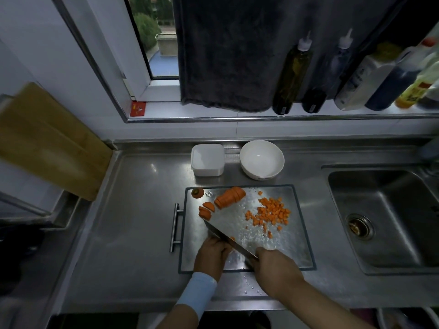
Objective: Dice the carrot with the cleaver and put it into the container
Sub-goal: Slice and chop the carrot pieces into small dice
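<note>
On the steel cutting board lies a sliced carrot chunk, a few half-round slices, the carrot's stem end and a heap of carrot dice. My right hand grips the handle of the cleaver, whose blade runs diagonally toward the slices. My left hand is curled against the blade's left side, holding down a carrot piece that shows only as a small orange bit. A white square container and a white bowl stand behind the board.
A sink lies to the right. Several bottles stand on the window sill above, beside a dark hanging cloth. A wooden board leans at the left. The cutting board's handle sticks out to the left.
</note>
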`<state>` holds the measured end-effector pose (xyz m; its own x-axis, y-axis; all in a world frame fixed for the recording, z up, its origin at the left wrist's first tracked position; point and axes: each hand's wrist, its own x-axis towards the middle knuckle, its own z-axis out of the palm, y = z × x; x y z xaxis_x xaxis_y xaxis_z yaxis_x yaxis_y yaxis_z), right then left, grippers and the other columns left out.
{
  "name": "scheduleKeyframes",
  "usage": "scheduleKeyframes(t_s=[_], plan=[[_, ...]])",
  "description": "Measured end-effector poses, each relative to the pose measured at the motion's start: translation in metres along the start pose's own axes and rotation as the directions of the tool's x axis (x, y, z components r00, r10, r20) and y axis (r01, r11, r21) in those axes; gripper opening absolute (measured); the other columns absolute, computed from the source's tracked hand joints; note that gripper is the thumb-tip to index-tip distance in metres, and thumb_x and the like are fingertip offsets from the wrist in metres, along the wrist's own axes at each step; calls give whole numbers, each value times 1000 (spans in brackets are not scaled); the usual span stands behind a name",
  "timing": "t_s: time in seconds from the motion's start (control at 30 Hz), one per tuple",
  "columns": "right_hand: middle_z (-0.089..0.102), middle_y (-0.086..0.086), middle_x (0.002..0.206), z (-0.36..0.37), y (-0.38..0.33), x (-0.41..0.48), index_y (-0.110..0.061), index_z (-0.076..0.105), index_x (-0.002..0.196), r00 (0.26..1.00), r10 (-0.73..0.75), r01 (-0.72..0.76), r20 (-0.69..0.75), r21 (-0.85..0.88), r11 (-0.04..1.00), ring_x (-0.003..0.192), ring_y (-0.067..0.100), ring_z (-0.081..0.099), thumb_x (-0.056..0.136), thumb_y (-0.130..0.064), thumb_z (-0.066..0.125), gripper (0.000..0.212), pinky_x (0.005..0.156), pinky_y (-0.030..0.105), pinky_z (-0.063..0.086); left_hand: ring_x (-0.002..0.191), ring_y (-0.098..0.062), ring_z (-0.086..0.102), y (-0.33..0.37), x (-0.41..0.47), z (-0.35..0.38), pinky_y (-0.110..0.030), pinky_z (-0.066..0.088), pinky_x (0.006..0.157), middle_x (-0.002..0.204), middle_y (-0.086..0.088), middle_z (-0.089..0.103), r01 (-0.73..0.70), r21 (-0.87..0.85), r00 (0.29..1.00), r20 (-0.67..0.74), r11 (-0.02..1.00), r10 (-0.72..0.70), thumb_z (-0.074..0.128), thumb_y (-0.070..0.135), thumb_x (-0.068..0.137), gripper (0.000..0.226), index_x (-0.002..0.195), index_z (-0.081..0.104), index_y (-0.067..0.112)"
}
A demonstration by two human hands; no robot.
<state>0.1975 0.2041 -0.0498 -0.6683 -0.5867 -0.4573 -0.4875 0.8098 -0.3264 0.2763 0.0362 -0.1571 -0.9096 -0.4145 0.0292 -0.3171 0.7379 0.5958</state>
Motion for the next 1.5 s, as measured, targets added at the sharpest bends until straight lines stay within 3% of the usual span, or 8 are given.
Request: scheduleKeyframes(t_s=[0.37, 0.53, 0.67, 0.87, 1.0, 1.1, 1.3, 1.5], plan=[[68, 9, 103, 2, -21, 34, -18, 57, 100, 994, -79, 75, 74, 65, 995, 94, 27, 63, 102, -29, 42, 19, 69, 25, 34, 78, -19, 64, 7, -1, -3, -21, 48, 72, 80, 1, 71, 45, 12, 999, 7, 999, -45, 81, 13, 71, 12, 72, 74, 22], [59, -2, 83, -9, -3, 28, -26, 52, 85, 996, -57, 50, 69, 97, 994, 74, 19, 54, 101, -37, 43, 21, 58, 28, 33, 94, -13, 57, 14, 0, -9, -14, 37, 83, 95, 3, 69, 112, 24, 993, 44, 993, -113, 70, 23, 84, 6, 88, 75, 24], [68, 0, 95, -16, 28, 16, -27, 59, 96, 1000, 6, -8, 18, 85, 996, 83, 19, 62, 101, -41, 44, 21, 62, 27, 37, 90, -13, 54, 19, 9, -10, -17, 40, 79, 92, 3, 67, 134, 58, 989, 59, 989, -137, 60, 23, 88, 13, 88, 73, 24], [64, -4, 79, -33, 60, 12, -26, 56, 81, 990, 133, -126, -37, 143, 982, 74, 16, 62, 99, -47, 43, 31, 64, 31, 49, 83, -11, 57, 44, 35, -7, -18, 40, 72, 88, 7, 66, 380, -3, 925, 3, 925, -380, 57, 25, 91, 15, 85, 70, 27], [62, -6, 75, -43, 71, 14, -29, 51, 77, 985, 151, -132, -85, 198, 971, 71, 16, 61, 99, -44, 44, 27, 63, 32, 48, 87, -12, 60, 81, 58, 5, -20, 42, 78, 99, 9, 69, 432, -101, 898, 135, 896, -418, 58, 26, 92, 17, 99, 73, 26], [69, -3, 87, -50, 72, 18, -31, 61, 95, 981, 132, -96, -139, 245, 965, 79, 18, 65, 100, -42, 45, 20, 69, 32, 52, 98, -17, 63, 102, 70, 14, -24, 45, 87, 109, 7, 69, 426, -110, 881, 276, 898, -384, 55, 33, 93, 22, 108, 71, 27], [70, -3, 92, -54, 65, 31, -26, 65, 100, 991, 64, -35, -118, 233, 972, 82, 19, 64, 99, -45, 42, 29, 73, 33, 53, 91, -9, 56, 86, 66, -21, -21, 39, 79, 105, 11, 65, 428, -60, 902, 81, 902, -423, 49, 28, 96, 21, 108, 67, 30], [57, -11, 79, -49, 39, 40, -31, 56, 84, 996, -24, 45, -90, 230, 972, 72, 12, 55, 101, -44, 43, 25, 58, 26, 36, 99, -14, 57, 39, 64, -69, -20, 40, 88, 108, 4, 60, 444, 1, 890, -112, 896, -441, 55, 14, 92, 16, 97, 65, 25]])
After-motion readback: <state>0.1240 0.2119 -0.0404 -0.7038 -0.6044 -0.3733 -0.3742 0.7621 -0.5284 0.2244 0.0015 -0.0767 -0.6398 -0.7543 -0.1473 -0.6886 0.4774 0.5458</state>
